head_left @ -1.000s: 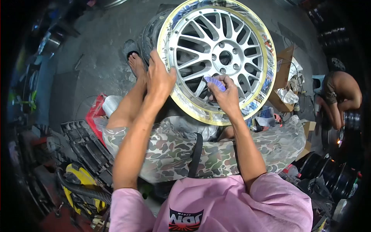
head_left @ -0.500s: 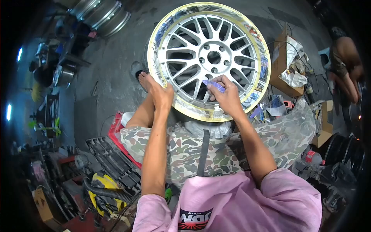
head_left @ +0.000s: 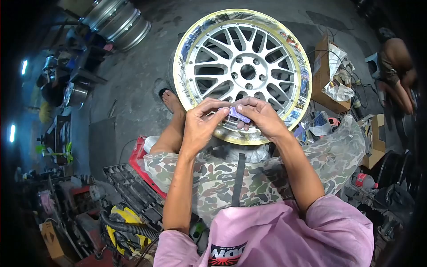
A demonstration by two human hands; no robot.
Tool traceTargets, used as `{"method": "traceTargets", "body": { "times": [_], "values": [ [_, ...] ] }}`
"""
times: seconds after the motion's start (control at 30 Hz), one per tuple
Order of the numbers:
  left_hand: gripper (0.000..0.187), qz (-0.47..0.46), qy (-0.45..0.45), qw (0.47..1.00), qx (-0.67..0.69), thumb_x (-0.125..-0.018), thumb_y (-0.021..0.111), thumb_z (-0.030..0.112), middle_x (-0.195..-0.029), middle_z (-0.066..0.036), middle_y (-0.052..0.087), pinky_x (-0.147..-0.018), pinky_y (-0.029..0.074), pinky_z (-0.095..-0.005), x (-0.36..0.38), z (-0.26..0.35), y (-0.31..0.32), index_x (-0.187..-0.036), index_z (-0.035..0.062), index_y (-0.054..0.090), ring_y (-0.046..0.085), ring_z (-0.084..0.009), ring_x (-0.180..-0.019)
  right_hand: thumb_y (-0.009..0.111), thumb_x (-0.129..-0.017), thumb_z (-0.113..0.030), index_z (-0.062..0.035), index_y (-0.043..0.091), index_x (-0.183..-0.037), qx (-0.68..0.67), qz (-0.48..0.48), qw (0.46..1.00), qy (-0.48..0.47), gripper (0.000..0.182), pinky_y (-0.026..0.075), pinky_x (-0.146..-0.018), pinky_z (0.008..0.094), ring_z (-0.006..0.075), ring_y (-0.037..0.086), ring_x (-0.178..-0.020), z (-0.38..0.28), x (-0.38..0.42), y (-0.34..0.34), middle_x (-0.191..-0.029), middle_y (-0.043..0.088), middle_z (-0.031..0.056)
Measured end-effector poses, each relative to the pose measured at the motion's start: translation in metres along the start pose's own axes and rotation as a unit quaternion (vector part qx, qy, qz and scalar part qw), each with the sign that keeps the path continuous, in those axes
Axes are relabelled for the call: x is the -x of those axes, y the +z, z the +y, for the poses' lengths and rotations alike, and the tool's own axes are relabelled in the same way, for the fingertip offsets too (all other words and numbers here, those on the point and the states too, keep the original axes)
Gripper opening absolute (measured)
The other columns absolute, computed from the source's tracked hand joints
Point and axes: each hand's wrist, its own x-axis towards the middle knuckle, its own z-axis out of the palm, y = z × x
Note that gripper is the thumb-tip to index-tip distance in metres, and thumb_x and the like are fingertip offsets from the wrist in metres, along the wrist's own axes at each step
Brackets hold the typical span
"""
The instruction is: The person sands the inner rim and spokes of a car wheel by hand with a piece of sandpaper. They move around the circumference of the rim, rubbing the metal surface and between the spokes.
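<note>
A small purple piece (head_left: 238, 115), probably folded sandpaper, sits pinched between both hands just in front of the near rim of the wheel (head_left: 242, 71). The left hand (head_left: 200, 127) has its thumb and forefinger closed narrow on one end; the right hand (head_left: 260, 116) grips the other end with its fingers curled over it, so both are holding the same piece. The wheel is a silver mesh-spoked alloy lying face up, its outer lip wrapped in masking tape (head_left: 187, 95) and printed paper, with its near edge over the person's camouflage-clad lap (head_left: 249, 178). Neither hand rests on the wheel, so, as I judge it, the wheel could tip or slide off the knees if the legs shift. The piece is small and held only by fingertips; a loose pinch could drop it between the spokes or onto the floor (head_left: 129, 84). Rubbing near the lip could also scuff or lift the tape, exposing what it covers. Left of the wheel a bare foot (head_left: 171, 100) rests on the floor; farther left stand bare rims (head_left: 118, 20). Right of the wheel a cardboard box (head_left: 324, 75) holds crumpled paper, and beyond it another person (head_left: 398, 71) crouches.
</note>
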Motion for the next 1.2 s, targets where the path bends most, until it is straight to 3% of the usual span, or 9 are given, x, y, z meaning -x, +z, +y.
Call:
{"method": "traceTargets", "body": {
  "times": [0.03, 0.17, 0.37, 0.6, 0.7, 0.9, 1.0, 1.07, 1.2],
  "values": [
    [0.018, 0.021, -0.001, 1.000, 0.001, -0.095, 0.073, 0.003, -0.106, -0.006, 0.069, -0.082, 0.054, -0.0228, 0.000, -0.003, -0.001, -0.110, -0.0062, 0.074, 0.066, -0.0108, -0.091, 0.075, -0.096, -0.023, 0.0007, 0.067, -0.116, 0.036, 0.030, 0.999, -0.005, 0.032, 0.053, -0.070, 0.0233, 0.0112, 0.069, -0.080, -0.007, 0.006, 0.005, -0.096, 0.074, 0.0053],
    [0.022, 0.080, -0.042, 0.996, 0.007, -0.092, 0.076, 0.002, -0.104, -0.008, 0.072, -0.081, 0.055, -0.0233, 0.004, -0.001, -0.003, -0.112, -0.0068, 0.073, 0.068, -0.0117, -0.091, 0.077, -0.094, -0.015, 0.0008, 0.071, -0.106, 0.148, 0.053, 0.987, -0.033, 0.021, 0.051, -0.075, 0.0229, 0.0077, 0.065, -0.084, -0.009, 0.012, 0.002, -0.099, 0.073, 0.0062],
    [0.023, 0.103, -0.007, 0.994, -0.024, -0.091, 0.078, 0.003, -0.099, -0.004, 0.069, -0.071, 0.054, -0.0222, 0.000, -0.004, -0.002, -0.111, -0.0070, 0.072, 0.066, -0.0074, -0.084, 0.068, -0.099, -0.011, -0.0015, 0.065, -0.107, 0.072, 0.059, 0.992, -0.090, 0.013, 0.048, -0.075, 0.0224, 0.0056, 0.061, -0.084, -0.012, 0.012, 0.008, -0.090, 0.069, 0.0017],
    [0.016, 0.168, 0.090, 0.937, -0.294, -0.094, 0.075, 0.004, -0.091, -0.004, 0.069, -0.072, 0.056, -0.0247, -0.006, 0.006, 0.022, -0.104, -0.0073, 0.070, 0.064, -0.0093, -0.079, 0.066, -0.102, -0.011, -0.0016, 0.062, -0.111, 0.046, 0.088, 0.982, -0.163, 0.014, 0.048, -0.074, 0.0225, 0.0049, 0.060, -0.084, -0.002, 0.007, 0.007, -0.092, 0.068, 0.0017],
    [0.022, 0.131, -0.050, 0.990, 0.023, -0.095, 0.075, 0.008, -0.095, -0.009, 0.074, -0.075, 0.056, -0.0242, -0.004, -0.006, 0.031, -0.110, -0.0079, 0.070, 0.070, -0.0107, -0.082, 0.067, -0.101, -0.010, -0.0004, 0.062, -0.110, 0.066, 0.123, 0.974, -0.177, 0.014, 0.048, -0.075, 0.0223, 0.0048, 0.060, -0.084, -0.003, 0.008, 0.011, -0.091, 0.068, 0.0017],
    [0.027, 0.089, -0.081, 0.990, 0.080, -0.095, 0.075, 0.006, -0.096, -0.012, 0.074, -0.075, 0.057, -0.0232, -0.003, 0.002, 0.035, -0.115, -0.0104, 0.067, 0.069, -0.0108, -0.084, 0.072, -0.097, -0.009, 0.0032, 0.062, -0.115, 0.078, 0.132, 0.982, -0.113, 0.023, 0.051, -0.076, 0.0222, 0.0059, 0.061, -0.086, -0.011, 0.013, 0.013, -0.096, 0.068, 0.0038],
    [0.024, 0.098, -0.085, 0.979, 0.156, -0.095, 0.074, 0.004, -0.096, -0.010, 0.073, -0.078, 0.056, -0.0220, -0.001, 0.007, 0.033, -0.114, -0.0081, 0.068, 0.069, -0.0106, -0.086, 0.075, -0.095, -0.009, 0.0037, 0.063, -0.116, 0.046, 0.178, 0.962, -0.200, 0.027, 0.052, -0.077, 0.0223, 0.0078, 0.064, -0.090, -0.005, 0.009, 0.014, -0.101, 0.070, 0.0059],
    [0.021, 0.102, -0.092, 0.977, 0.160, -0.095, 0.074, 0.004, -0.096, -0.009, 0.073, -0.078, 0.056, -0.0222, -0.001, 0.004, 0.032, -0.113, -0.0067, 0.069, 0.069, -0.0103, -0.086, 0.077, -0.093, -0.008, 0.0031, 0.065, -0.114, -0.023, 0.075, 0.991, -0.105, 0.027, 0.054, -0.079, 0.0219, 0.0096, 0.067, -0.095, -0.013, 0.015, 0.011, -0.103, 0.072, 0.0067],
    [0.016, 0.079, -0.115, 0.969, 0.205, -0.096, 0.073, 0.007, -0.096, -0.006, 0.073, -0.077, 0.054, -0.0232, -0.002, 0.003, 0.024, -0.109, -0.0032, 0.072, 0.067, -0.0094, -0.083, 0.076, -0.094, -0.009, 0.0015, 0.066, -0.114, -0.015, 0.062, 0.993, -0.102, 0.025, 0.054, -0.085, 0.0238, 0.0106, 0.068, -0.100, -0.004, 0.012, 0.003, -0.104, 0.073, 0.0070]
  ]
}}
